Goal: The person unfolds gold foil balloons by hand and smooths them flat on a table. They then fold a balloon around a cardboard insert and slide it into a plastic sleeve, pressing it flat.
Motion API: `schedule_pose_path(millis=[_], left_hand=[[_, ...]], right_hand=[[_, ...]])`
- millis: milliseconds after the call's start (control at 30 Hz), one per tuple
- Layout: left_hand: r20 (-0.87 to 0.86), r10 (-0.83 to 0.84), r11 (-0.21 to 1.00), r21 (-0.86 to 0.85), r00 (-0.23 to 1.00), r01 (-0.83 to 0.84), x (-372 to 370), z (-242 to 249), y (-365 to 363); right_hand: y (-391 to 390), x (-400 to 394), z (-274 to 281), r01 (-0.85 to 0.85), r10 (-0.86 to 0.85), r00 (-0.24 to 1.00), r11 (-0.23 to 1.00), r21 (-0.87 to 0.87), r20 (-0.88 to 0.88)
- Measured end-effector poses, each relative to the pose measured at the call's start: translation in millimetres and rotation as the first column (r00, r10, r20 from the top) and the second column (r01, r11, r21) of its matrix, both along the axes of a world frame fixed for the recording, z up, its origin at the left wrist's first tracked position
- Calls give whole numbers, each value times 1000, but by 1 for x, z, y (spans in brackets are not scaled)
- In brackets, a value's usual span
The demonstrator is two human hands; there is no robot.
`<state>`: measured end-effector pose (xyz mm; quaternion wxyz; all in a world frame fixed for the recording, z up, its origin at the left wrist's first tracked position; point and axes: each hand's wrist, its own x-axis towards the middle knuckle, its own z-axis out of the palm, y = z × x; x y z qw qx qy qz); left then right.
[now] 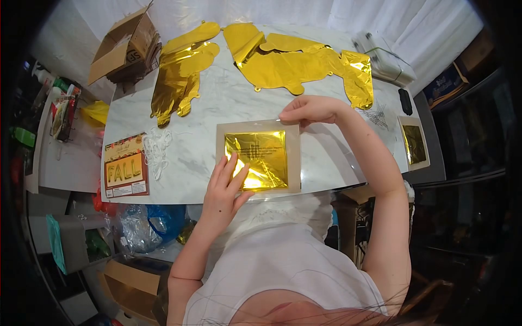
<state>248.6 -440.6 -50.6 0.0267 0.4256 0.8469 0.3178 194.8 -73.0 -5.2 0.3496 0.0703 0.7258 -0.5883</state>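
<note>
A flat clear packet with a folded gold foil sheet and dark printed text lies on the marble-patterned table, near its front edge. My left hand rests on the packet's lower left part, fingers spread and flat. My right hand pinches the packet's top right corner between thumb and fingers. Beyond it lie gold foil balloons, one at the back left and a larger spread at the back centre and right.
White string and a FALL card lie at the left. An open cardboard box stands back left. Another gold packet, a black object and clear plastic packs are at the right.
</note>
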Motion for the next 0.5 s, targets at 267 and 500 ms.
schedule_pose_path(millis=[267,500], left_hand=[[-42,-14,1000,-11,999,13,0,-3,-1],[-22,14,999,40,1000,-13,1,-4,-1]], right_hand=[[-40,-51,-17,-26,25,999,999,-33,-32],[-42,-58,-21,1,12,996,989,-146,90]])
